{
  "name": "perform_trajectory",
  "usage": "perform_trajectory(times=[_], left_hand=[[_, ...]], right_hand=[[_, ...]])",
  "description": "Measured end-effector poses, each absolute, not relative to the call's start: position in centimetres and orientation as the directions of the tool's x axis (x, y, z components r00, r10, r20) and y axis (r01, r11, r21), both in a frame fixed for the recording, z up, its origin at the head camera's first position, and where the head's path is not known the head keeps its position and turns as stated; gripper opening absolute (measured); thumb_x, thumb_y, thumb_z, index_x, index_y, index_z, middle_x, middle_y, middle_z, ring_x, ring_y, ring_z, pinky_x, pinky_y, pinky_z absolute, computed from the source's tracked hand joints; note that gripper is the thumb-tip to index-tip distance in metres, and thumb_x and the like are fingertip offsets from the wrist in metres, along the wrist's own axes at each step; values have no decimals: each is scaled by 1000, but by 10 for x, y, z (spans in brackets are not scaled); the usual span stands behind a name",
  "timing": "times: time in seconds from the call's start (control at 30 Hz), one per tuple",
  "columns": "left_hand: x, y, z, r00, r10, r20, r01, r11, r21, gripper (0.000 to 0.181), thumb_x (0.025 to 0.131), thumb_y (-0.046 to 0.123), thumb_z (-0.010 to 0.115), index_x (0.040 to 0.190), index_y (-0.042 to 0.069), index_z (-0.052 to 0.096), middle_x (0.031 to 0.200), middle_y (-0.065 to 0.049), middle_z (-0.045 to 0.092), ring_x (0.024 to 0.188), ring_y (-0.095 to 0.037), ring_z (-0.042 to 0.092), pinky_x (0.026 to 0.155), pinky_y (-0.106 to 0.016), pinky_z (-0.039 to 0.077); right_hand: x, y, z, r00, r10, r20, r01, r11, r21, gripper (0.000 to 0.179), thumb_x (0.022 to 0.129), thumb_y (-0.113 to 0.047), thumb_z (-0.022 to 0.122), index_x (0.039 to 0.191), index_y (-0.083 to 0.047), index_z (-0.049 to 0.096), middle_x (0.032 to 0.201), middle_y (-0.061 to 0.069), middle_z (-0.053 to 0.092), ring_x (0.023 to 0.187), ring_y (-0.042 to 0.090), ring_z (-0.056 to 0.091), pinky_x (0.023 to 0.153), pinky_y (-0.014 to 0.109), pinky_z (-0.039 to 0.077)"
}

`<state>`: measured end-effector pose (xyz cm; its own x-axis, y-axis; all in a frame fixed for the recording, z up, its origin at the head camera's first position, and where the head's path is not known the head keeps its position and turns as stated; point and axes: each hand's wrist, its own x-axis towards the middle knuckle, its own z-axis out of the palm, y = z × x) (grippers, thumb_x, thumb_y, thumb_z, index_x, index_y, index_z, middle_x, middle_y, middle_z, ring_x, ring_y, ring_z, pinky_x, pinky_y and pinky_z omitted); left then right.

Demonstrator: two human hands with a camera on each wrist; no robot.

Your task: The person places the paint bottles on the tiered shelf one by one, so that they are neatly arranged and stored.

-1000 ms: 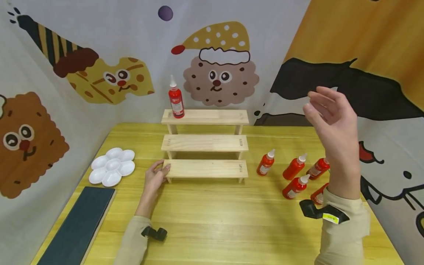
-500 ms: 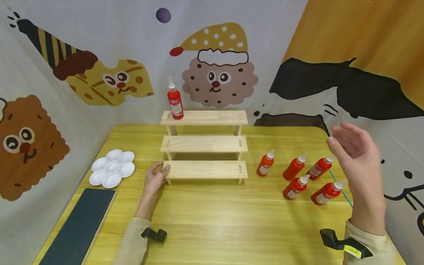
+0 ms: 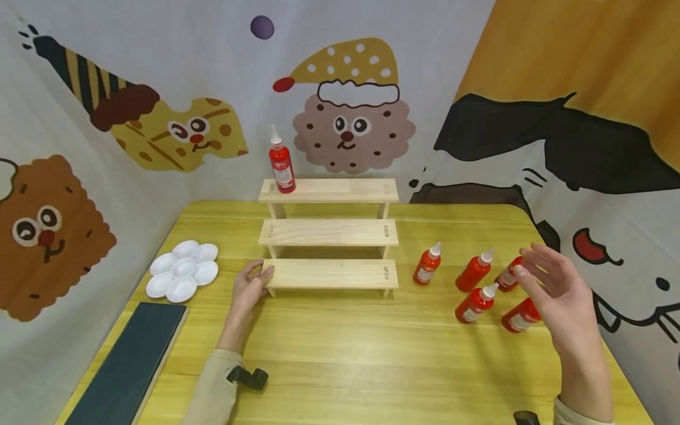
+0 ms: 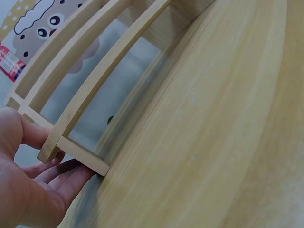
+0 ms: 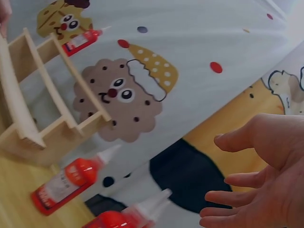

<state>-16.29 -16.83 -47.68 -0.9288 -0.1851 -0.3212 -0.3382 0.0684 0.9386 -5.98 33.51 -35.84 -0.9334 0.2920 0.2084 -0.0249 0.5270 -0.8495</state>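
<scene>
A three-tier wooden stepped shelf (image 3: 329, 273) stands at the middle of the table. My left hand (image 3: 249, 289) holds the left end of its lowest tier, thumb on top and fingers beneath, as the left wrist view shows on the hand (image 4: 38, 185). On the top tier's left end one red squeeze bottle (image 3: 283, 168) with a white nozzle stands upright. My right hand (image 3: 565, 307) is in the air at the right with fingers spread and nothing in it. It partly covers two red squeeze bottles (image 3: 517, 319) of the several standing there, the nearest to it.
Another red squeeze bottle (image 3: 427, 267) stands just right of the shelf. A white flower-shaped paint palette (image 3: 183, 270) lies on the left of the yellowish wooden table (image 3: 340, 354), with a dark flat board (image 3: 127, 360) in front of it. A printed curtain (image 3: 212, 35) hangs behind.
My right hand has come down from high at the right to the standing bottles, first moving right, then slightly back left. The left hand has stayed on the shelf.
</scene>
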Motion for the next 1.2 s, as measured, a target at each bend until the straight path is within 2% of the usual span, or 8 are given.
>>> perform_trajectory(times=[0.17,0.3,0.53,0.73,0.9,1.0,1.13,1.2], left_hand=[[-163,-169,-477,-928,-181,-326,-343,67,937,59,102,24,62,153,5,41,147,-29,51,85,-3,67,74,-17,57],[-163,-170,-476,-927,-185,-327,-344,71,936,58,102,24,62,153,5,42,147,-29,51,85,-3,66,73,-16,56],[-163,-169,-475,-928,-182,-326,-343,68,937,58,102,23,62,153,5,41,147,-29,51,90,-6,67,75,-17,56],[-163,-169,-476,-928,-188,-321,-340,79,937,58,102,23,62,153,5,42,147,-28,52,91,-7,67,76,-18,57],[-164,-168,-477,-926,-193,-324,-344,82,935,57,101,23,62,152,6,43,147,-28,52,89,-6,67,75,-18,57],[-163,-169,-478,-926,-193,-324,-344,77,936,57,101,22,62,152,5,43,146,-29,53,88,-6,66,75,-19,56],[-164,-169,-479,-925,-190,-328,-347,72,935,57,101,22,62,152,6,43,146,-28,53,90,-6,66,76,-19,57],[-164,-169,-479,-925,-187,-331,-349,72,934,56,102,23,61,152,7,43,147,-27,53,92,-8,67,77,-19,57]], right_hand=[[-56,328,-376,-947,259,189,-45,477,-878,54,99,-12,66,148,-15,45,127,-22,58,115,-7,55,88,0,44],[-53,324,-388,-958,238,161,-28,483,-875,52,100,-15,66,147,-14,45,125,-27,55,113,-10,54,87,-1,42],[-49,321,-410,-971,217,98,10,448,-894,51,100,-16,65,146,-5,44,124,-25,54,110,-13,52,86,1,44],[-49,321,-428,-981,194,10,79,446,-891,58,100,-22,66,145,5,40,119,-28,50,105,-16,51,80,6,51],[-52,318,-440,-983,178,40,47,458,-888,53,99,-16,68,142,5,44,116,-28,52,103,-16,52,80,8,52],[-53,314,-445,-977,185,103,1,490,-871,49,97,-8,68,139,7,47,121,-15,58,102,-17,52,80,4,49],[-54,310,-448,-967,211,143,-9,532,-847,46,97,-3,66,138,7,48,128,20,61,98,-20,48,80,0,45],[-54,308,-449,-963,229,142,4,540,-842,45,97,-3,65,139,5,49,130,30,59,98,-21,46,79,-2,44]])
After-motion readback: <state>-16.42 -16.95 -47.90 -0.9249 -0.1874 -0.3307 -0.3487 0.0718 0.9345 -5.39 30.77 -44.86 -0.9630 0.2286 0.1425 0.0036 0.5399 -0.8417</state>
